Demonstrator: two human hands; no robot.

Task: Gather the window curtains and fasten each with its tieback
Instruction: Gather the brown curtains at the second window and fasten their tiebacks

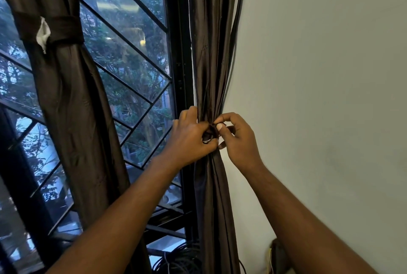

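Tightly bunched, the glossy dark-brown curtain [209, 64] narrowed where the left hand [189, 139] and right hand [239, 141] each had a pinching grip on its matching tieback [209, 133].

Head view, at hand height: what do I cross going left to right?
Tied curtain → grille → left hand → tieback, pinched by both hands → right hand → wall.
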